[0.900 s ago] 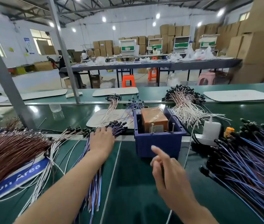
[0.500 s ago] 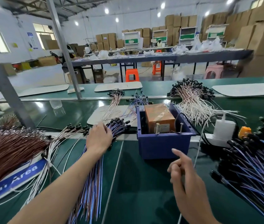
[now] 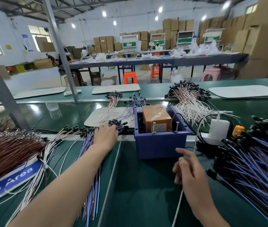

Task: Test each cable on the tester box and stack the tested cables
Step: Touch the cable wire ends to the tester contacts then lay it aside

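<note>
The left hand (image 3: 106, 136) lies palm down on the black-tipped ends of a flat bundle of blue and purple cables (image 3: 87, 145) on the green table (image 3: 146, 185). The right hand (image 3: 190, 174) hovers, fingers loosely curled, before the dark blue plastic tester box (image 3: 159, 145).

I cannot see the fingertips of my left hand (image 3: 105, 137), hidden among the blue cables (image 3: 89, 174). The tester box (image 3: 154, 115) label is too small to read.
</note>
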Demonstrator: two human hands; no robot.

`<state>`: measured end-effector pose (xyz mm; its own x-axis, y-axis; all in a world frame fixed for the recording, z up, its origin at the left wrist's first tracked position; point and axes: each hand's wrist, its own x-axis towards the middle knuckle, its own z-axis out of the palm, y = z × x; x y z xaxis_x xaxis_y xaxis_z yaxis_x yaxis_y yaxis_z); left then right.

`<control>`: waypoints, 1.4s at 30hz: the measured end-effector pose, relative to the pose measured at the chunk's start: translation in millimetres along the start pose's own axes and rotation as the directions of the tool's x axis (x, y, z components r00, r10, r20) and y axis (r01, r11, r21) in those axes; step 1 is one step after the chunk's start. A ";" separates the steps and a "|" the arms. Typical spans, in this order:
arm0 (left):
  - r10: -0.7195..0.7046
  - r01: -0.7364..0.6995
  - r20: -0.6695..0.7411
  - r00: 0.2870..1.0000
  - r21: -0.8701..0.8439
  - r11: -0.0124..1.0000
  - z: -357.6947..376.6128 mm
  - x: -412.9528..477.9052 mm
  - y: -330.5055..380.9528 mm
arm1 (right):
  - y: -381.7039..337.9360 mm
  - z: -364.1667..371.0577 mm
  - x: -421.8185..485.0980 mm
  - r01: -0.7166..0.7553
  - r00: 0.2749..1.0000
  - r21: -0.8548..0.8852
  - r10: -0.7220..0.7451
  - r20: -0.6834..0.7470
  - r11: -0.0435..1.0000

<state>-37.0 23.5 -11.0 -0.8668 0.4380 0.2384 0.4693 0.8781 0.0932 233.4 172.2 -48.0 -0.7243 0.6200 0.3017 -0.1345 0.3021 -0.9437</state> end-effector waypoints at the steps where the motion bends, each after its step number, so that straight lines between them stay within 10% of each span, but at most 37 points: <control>1: -0.005 0.005 0.006 1.000 0.023 1.000 2.9 4.5 2.0 | 1.9 -2.1 2.9 -0.025 1.000 0.043 0.025 -0.003 0.999; 10: -0.187 0.185 0.007 0.982 -0.194 0.963 12.0 35.8 11.7 | 5.8 0.7 9.4 -0.048 0.999 0.138 0.051 -0.016 0.989; 15: -0.401 0.322 0.023 0.916 -0.638 0.700 -8.2 39.6 8.5 | 0.7 4.3 6.5 -0.027 0.999 0.125 0.030 -0.021 0.992; 19: -0.472 0.193 -0.017 0.882 -0.899 0.393 -62.5 33.6 -0.2 | -4.9 3.8 3.3 -0.020 0.999 0.134 0.024 -0.024 0.991; 23: -0.528 -0.251 -0.354 0.772 -0.933 0.260 -154.9 8.6 2.4 | -15.9 -1.4 -1.4 -0.026 1.000 0.132 0.027 -0.008 0.991; 30: 0.101 -0.783 -0.860 0.500 -0.398 0.478 -240.3 -80.2 52.9 | -80.7 -19.1 -3.6 0.077 0.995 0.432 -0.100 0.029 0.898; 34: 0.594 -0.834 -0.689 0.415 -0.026 0.552 -191.9 -144.8 90.5 | -139.4 -17.5 -1.4 0.107 0.946 0.684 -0.285 0.153 0.721; 42: 0.719 -0.786 -0.470 0.512 0.081 0.613 -116.6 -177.1 66.9 | -134.3 -69.9 -14.6 -0.062 0.997 0.820 -0.010 0.082 0.569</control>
<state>167.5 -17.7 65.7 -0.0271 0.7648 0.6437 0.9553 0.2095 -0.2088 309.3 173.1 83.8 -0.7761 0.5552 0.2991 -0.5862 -0.4603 -0.6666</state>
